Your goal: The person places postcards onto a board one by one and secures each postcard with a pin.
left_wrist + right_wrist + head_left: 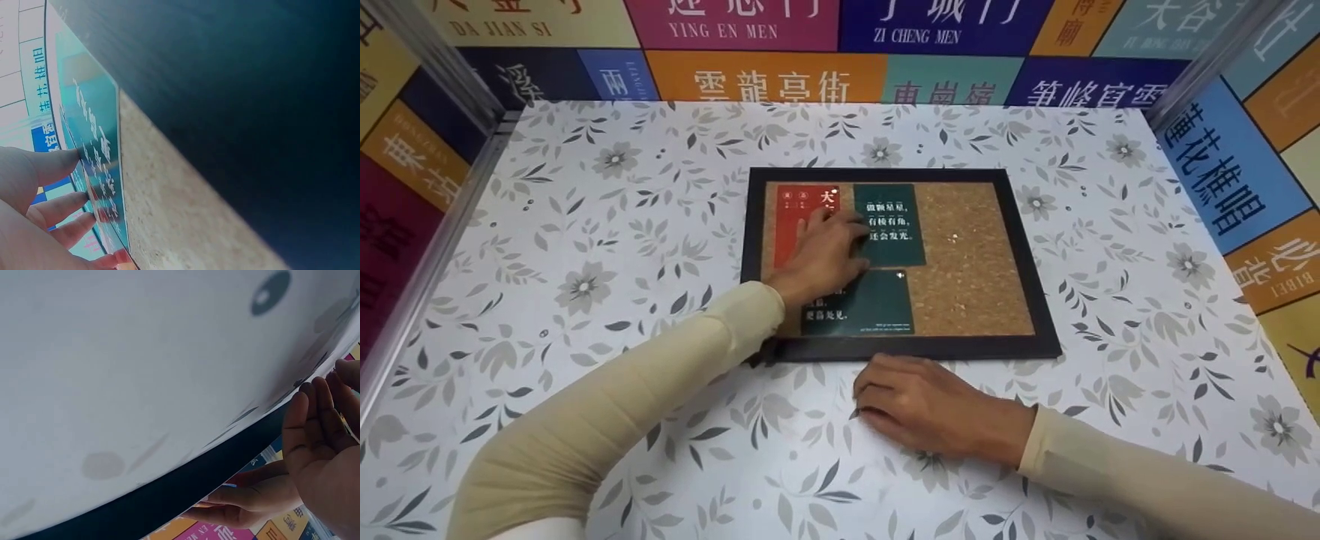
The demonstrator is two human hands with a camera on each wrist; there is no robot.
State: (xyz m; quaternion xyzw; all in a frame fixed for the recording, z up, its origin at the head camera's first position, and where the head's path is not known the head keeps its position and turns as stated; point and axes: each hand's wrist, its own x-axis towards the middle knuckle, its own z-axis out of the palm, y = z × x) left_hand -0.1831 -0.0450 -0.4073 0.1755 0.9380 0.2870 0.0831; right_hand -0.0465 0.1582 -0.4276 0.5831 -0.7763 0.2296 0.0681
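Note:
A cork board (975, 277) in a black frame (915, 349) lies flat on the table. On its left part are a red card (787, 232), a green card (889, 251) with white writing beside it, and a second green card (877, 307) below. My left hand (821, 251) rests over the cards with fingers spread, hiding part of the red one. In the left wrist view, the left fingertips (79, 202) touch the card surface. My right hand (934, 409) rests on the table at the frame's near edge, loosely curled and holding nothing.
Small pale pieces (954, 238) sit on the cork's right part; what they are is unclear. White floral paper covers the table (585, 187). Panels with colourful lettering (780, 79) stand behind it and at both sides.

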